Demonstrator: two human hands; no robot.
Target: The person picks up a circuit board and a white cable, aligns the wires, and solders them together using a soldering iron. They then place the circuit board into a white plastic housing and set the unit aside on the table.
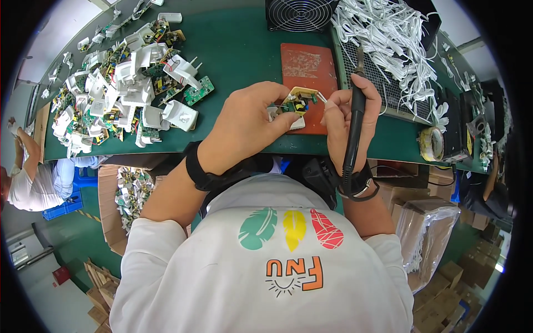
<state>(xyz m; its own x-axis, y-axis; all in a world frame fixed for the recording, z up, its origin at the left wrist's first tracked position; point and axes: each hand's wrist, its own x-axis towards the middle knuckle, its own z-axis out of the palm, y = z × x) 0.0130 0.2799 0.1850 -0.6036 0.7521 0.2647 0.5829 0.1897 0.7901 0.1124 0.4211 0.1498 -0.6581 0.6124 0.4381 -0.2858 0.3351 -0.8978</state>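
My left hand (247, 115) is closed, its thumb and fingers pinching a small circuit board (300, 103) with yellow and dark parts. A white plastic charger housing (297, 124) hangs just below the board, partly hidden by the thumb. In my closed right hand (340, 119) a black-handled soldering iron (356, 125) stands with its tip pointing away from me. The same hand's thumb and fingertip pinch a white wire (322, 98) at the board's right edge. Both hands are over a worn red-brown mat (308, 61).
Many white housings and circuit boards (119, 83) lie heaped at left. At right, a mesh tray (363, 69) bears bundled white cables (388, 47). A black fan (301, 14) stands at the back; a tape roll (431, 144) sits at the right edge. A carton (111, 211) stands below left.
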